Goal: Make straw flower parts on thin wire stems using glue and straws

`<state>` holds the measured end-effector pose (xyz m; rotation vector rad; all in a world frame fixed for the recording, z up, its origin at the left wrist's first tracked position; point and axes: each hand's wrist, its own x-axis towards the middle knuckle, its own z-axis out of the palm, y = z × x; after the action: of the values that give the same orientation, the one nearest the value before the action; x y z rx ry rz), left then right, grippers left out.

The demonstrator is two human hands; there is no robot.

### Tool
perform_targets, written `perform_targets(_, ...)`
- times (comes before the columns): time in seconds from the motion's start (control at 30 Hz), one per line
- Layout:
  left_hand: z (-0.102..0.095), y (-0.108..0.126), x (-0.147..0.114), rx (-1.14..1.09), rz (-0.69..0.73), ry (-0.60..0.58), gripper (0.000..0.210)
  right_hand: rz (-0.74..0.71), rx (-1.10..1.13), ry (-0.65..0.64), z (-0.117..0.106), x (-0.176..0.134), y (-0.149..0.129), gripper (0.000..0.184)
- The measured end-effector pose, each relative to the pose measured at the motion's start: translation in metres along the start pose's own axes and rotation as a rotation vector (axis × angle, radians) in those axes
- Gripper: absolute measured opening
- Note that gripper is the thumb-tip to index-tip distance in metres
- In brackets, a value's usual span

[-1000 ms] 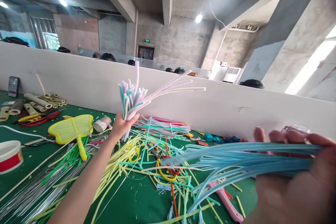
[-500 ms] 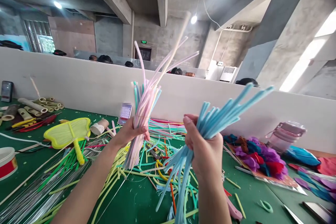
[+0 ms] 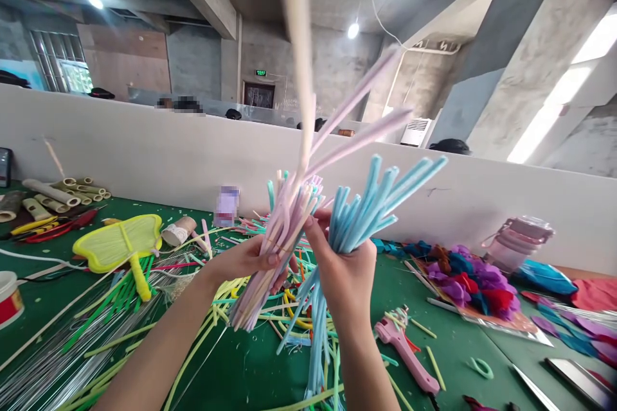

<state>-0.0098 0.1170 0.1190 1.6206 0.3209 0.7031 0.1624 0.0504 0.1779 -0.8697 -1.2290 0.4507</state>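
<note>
My left hand [image 3: 258,263] is wrapped round a bundle of pale pink and lilac pipe cleaners [image 3: 284,221], with some teal and cream ones among them. A few long stems stick up out of this bundle. My right hand [image 3: 344,270] grips a bundle of light blue pipe cleaners [image 3: 364,215], its lower ends fanning down. The right thumb and fingertips are at the edge of the pink bundle; whether they touch it I cannot tell. Beneath both hands lie loose yellow and green pipe cleaners [image 3: 207,327].
To the left are a yellow fan-shaped piece [image 3: 120,244], wire stems [image 3: 67,347], bamboo tubes [image 3: 62,196] and pliers [image 3: 62,228]. At right lie a pink glue gun [image 3: 407,356], coloured petals [image 3: 475,282] and a pink bottle [image 3: 518,244]. A white partition [image 3: 168,154] stands behind the table.
Both hands have come closer together, the right one moving left with the blue bundle. The pink bundle now leans further right, its long stems nearer the camera. The view has turned slightly right.
</note>
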Motion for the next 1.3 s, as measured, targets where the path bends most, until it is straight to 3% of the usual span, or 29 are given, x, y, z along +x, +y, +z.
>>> perform_targets(0.27,0.002,0.0,0.002,0.009,-0.023,-0.006,0.051,0.015,-0.112,-0.037,-0.001,0.002,0.002,0.024)
perform_targets(0.33,0.004,0.001,0.005,0.008,-0.036,0.058,0.047,0.019,-0.134,-0.006,-0.001,0.005,0.007,0.028)
perform_targets(0.5,0.021,0.009,0.014,0.093,0.043,0.358,0.05,0.061,-0.066,0.003,0.0,0.012,0.024,0.038)
perform_targets(0.67,0.029,0.013,0.018,0.191,0.048,0.463,0.034,0.14,0.203,-0.027,-0.004,0.016,0.033,0.036)
perform_targets(0.83,0.019,0.012,0.013,0.148,0.022,0.352,0.035,0.188,0.365,0.057,-0.007,0.016,0.026,0.033)
perform_targets(1.1,0.001,0.008,0.002,0.103,-0.097,0.236,0.04,0.13,0.511,0.283,-0.024,0.028,0.014,0.029)
perform_targets(1.2,0.002,0.008,0.002,0.126,-0.095,0.224,0.038,0.152,0.513,0.235,-0.022,0.028,0.015,0.032)
perform_targets(1.3,0.005,0.01,0.003,0.151,-0.093,0.212,0.036,0.205,0.492,0.105,-0.015,0.023,0.017,0.033)
